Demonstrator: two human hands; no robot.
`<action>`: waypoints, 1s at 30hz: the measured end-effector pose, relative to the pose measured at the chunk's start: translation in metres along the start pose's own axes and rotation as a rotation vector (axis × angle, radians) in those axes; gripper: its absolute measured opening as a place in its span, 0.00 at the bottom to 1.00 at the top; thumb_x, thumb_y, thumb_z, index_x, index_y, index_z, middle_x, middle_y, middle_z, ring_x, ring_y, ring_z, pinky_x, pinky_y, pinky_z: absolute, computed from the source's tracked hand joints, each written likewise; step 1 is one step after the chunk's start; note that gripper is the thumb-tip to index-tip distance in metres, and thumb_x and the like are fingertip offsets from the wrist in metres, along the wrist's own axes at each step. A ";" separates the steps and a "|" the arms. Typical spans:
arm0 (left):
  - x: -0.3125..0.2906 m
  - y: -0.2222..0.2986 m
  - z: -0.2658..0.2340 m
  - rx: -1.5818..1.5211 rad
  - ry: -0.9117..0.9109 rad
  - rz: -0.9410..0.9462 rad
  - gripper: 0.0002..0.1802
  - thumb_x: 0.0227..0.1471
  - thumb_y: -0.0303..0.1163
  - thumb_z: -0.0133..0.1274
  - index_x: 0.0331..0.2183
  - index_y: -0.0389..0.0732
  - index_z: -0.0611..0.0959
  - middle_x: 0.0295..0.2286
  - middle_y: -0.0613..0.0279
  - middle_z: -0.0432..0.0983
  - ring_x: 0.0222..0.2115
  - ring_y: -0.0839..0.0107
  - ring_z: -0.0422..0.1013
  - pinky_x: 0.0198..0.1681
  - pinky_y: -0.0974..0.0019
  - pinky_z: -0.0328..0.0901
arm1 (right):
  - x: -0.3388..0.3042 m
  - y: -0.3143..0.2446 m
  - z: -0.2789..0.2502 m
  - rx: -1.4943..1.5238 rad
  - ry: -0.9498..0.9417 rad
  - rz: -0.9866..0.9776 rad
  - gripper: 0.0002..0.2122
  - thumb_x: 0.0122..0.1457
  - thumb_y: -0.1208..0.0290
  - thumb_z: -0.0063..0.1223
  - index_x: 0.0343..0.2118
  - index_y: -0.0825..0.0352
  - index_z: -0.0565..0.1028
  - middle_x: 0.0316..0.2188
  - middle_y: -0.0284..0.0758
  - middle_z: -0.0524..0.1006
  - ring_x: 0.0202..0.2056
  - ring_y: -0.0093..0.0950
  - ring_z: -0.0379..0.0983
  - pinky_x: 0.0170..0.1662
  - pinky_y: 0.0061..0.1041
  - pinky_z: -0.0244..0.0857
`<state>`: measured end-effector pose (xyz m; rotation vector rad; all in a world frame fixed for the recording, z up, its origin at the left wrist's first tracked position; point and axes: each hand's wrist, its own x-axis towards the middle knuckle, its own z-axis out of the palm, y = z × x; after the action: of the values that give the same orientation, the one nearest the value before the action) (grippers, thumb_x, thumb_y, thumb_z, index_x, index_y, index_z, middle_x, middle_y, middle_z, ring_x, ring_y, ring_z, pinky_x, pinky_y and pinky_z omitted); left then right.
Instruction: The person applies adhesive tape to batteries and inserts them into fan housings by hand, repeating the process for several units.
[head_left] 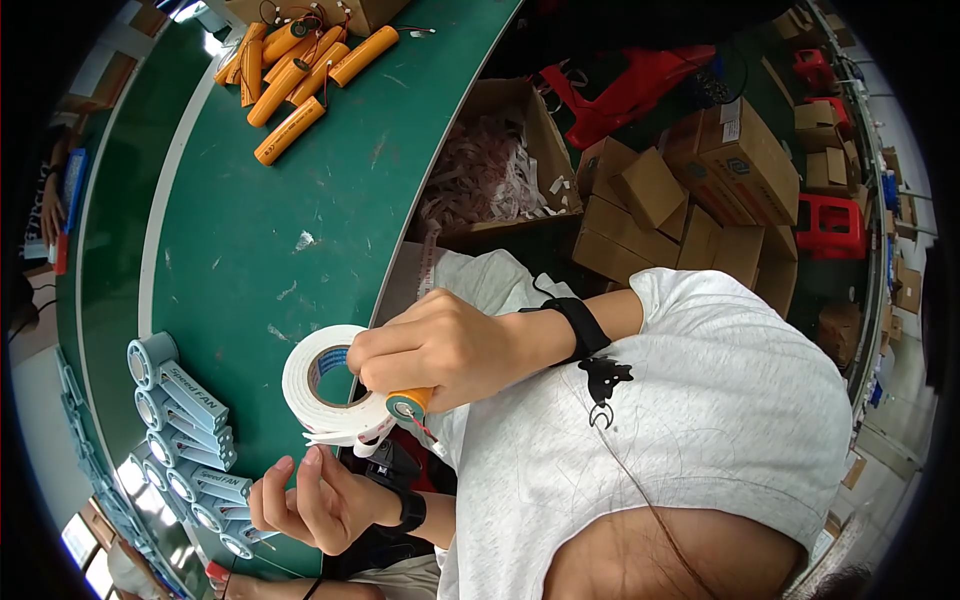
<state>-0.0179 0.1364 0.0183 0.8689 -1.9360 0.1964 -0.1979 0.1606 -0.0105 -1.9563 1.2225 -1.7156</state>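
Note:
My right hand [432,345] is closed round an orange cylindrical battery [410,402]; its green end and a short red wire with a white plug stick out below. The curled fingers also rest against a roll of white tape [302,385] with a blue-printed core. At the lower side of the roll a loose tape end [318,438] juts out. My left hand [325,503] sits just below that end, fingers half curled and apart, fingertips close to the tape; I cannot tell whether they touch it.
Light blue handheld fans [190,400] stand stacked at the left on the green table [300,260]. Several orange batteries [290,130] lie at the far end by a carton. Beyond the table edge are a box of scrap strips [490,170], cartons [735,160] and red stools [832,225].

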 end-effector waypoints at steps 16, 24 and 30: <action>-0.001 0.002 0.000 -0.008 0.032 -0.069 0.07 0.33 0.26 0.62 0.20 0.41 0.79 0.25 0.62 0.70 0.31 0.64 0.62 0.29 0.63 0.58 | -0.001 -0.002 -0.001 0.002 -0.026 -0.003 0.10 0.32 0.80 0.56 0.17 0.66 0.65 0.24 0.31 0.71 0.16 0.24 0.68 0.16 0.20 0.60; -0.004 0.015 0.008 -0.011 0.010 -0.139 0.07 0.34 0.27 0.61 0.20 0.38 0.78 0.24 0.62 0.68 0.28 0.64 0.61 0.30 0.62 0.57 | -0.001 -0.003 0.003 0.025 0.014 0.092 0.09 0.34 0.82 0.55 0.18 0.67 0.65 0.23 0.32 0.70 0.18 0.26 0.68 0.17 0.21 0.61; -0.011 0.040 0.022 -0.192 -0.013 -0.324 0.06 0.33 0.24 0.58 0.19 0.37 0.76 0.21 0.63 0.67 0.26 0.64 0.60 0.31 0.63 0.55 | 0.007 -0.003 0.003 0.121 0.076 0.311 0.11 0.34 0.82 0.58 0.22 0.69 0.66 0.23 0.34 0.71 0.22 0.29 0.69 0.22 0.20 0.63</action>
<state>-0.0563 0.1613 0.0067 1.0387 -1.7627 -0.1851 -0.1940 0.1567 -0.0043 -1.5511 1.3331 -1.6725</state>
